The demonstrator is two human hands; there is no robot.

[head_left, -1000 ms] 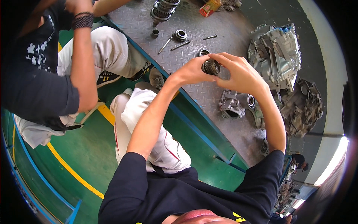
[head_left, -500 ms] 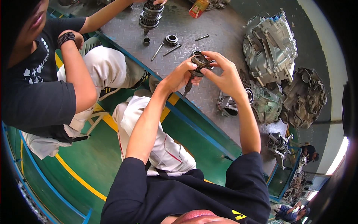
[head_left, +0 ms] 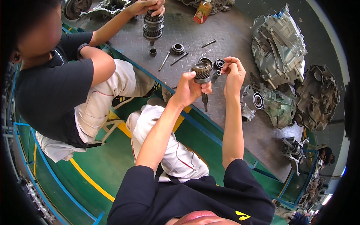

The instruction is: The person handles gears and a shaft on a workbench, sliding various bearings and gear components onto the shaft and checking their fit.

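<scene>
**Gear shaft in my left hand, small ring in my right**

My left hand (head_left: 189, 90) is closed around a gear shaft (head_left: 202, 77), fingers wrapped on it just below the toothed wheel, the thin end pointing down toward me. I hold it above the edge of the metal floor plate (head_left: 225, 33). My right hand (head_left: 233, 73) is just beside it, fingertips pinched on a small dark ring (head_left: 219, 63). Across the plate, another person's hands (head_left: 146, 6) grip a taller stack of gears (head_left: 153, 25) standing upright. A loose bearing (head_left: 177, 48) and two thin rods lie between us. Grey gearbox housings (head_left: 278, 47) sit to my right.
</scene>
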